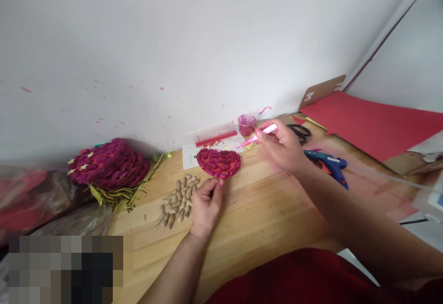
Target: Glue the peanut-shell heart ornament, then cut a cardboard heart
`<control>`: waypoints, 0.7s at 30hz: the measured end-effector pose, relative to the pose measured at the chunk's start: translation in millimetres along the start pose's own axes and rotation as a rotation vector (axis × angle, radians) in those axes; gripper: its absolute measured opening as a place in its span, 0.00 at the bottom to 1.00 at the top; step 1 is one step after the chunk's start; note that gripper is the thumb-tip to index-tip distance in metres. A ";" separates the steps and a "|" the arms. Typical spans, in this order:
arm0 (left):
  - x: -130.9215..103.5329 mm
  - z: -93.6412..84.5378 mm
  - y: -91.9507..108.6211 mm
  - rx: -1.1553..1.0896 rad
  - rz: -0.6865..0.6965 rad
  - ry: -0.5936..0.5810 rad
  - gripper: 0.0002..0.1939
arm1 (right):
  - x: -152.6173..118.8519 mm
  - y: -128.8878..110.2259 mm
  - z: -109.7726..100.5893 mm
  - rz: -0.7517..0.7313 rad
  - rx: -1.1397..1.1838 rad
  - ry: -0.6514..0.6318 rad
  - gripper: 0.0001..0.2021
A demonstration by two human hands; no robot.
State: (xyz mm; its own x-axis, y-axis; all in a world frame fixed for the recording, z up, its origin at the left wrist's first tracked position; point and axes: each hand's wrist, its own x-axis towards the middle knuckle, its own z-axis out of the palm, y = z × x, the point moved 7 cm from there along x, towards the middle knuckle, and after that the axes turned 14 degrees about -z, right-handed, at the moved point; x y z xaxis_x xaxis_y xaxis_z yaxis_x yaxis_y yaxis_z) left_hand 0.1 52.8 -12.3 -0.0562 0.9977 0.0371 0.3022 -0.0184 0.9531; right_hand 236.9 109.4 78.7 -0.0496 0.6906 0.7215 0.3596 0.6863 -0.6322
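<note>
Small cup (246, 124) of pink paint beside brush-holding right hand (282, 147)

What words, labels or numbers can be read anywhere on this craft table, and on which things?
None can be read for certain.
Brown cardboard leaning on the wall: a white mark, perhaps "M", too small to be sure.
Blue glue gun: a white label, too blurred to read.
Pink brush in the right hand: no print visible.
</note>
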 end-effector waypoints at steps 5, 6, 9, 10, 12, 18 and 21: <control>1.7 1.8 -7.9 -0.025 -0.022 -0.013 0.16 | 61.9 26.1 -22.0 0.080 -0.549 -0.056 0.08; 2.1 2.1 -9.7 -0.029 -0.024 -0.017 0.15 | 72.4 33.3 -18.2 0.111 -0.634 -0.116 0.08; 3.0 2.2 -13.8 -0.028 -0.030 -0.021 0.14 | 93.7 54.4 2.0 0.168 -0.819 -0.304 0.11; 3.1 2.1 -14.5 -0.025 -0.032 -0.020 0.14 | 96.3 63.2 9.2 0.216 -0.863 -0.376 0.11; 3.1 1.8 -14.9 -0.018 -0.034 -0.018 0.15 | 97.0 79.6 21.2 0.313 -0.910 -0.493 0.11; 2.8 2.3 -13.2 -0.017 -0.038 -0.024 0.15 | 97.1 102.1 30.4 0.397 -0.923 -0.522 0.14; 2.8 1.9 -12.2 -0.017 -0.035 -0.015 0.15 | 97.2 104.8 30.3 0.390 -0.931 -0.517 0.14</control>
State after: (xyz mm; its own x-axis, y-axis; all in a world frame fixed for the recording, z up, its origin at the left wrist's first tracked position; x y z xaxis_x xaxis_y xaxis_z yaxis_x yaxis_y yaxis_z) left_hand -2.0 56.0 -24.3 -0.0522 0.9986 -0.0008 0.2839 0.0156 0.9587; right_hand 241.6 255.4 74.0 -0.0833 0.9798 0.1816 0.9775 0.1158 -0.1763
